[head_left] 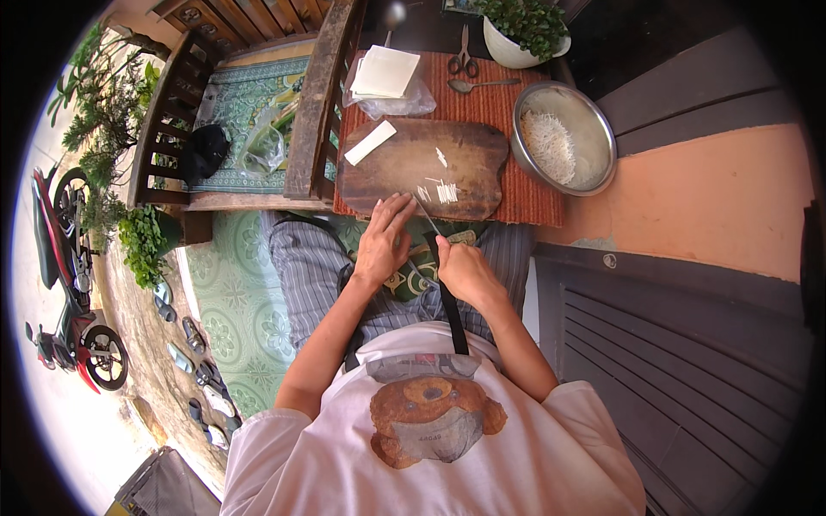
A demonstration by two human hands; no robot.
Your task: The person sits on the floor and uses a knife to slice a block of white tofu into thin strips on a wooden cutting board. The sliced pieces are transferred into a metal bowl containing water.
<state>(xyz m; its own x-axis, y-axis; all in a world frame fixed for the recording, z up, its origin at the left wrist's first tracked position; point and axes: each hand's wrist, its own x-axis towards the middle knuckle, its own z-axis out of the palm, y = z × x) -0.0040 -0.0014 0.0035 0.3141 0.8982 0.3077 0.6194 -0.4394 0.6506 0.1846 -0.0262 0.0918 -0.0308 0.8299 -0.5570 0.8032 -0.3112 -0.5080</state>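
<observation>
My right hand (pixel 467 269) is closed round the handle of a knife (pixel 428 213), its thin blade slanting up to the near edge of a worn wooden cutting board (pixel 379 182). Beside the blade tip, my left hand (pixel 385 241) presses its fingertips together at the same edge; whatever lies under them is hidden. Just beyond the blade lie thin white shreds (pixel 447 192), with a smaller clump of white shreds (pixel 441 157) farther back. A flat white strip (pixel 370 143) rests on the board's far left.
A steel bowl (pixel 604 129) holding white shreds stands right of the board. Behind are a stack of white square slabs (pixel 385 70) on a plastic bag, scissors (pixel 463 56), a spoon (pixel 482 83) and a potted plant (pixel 520 34). A wooden bench (pixel 310 129) borders the left.
</observation>
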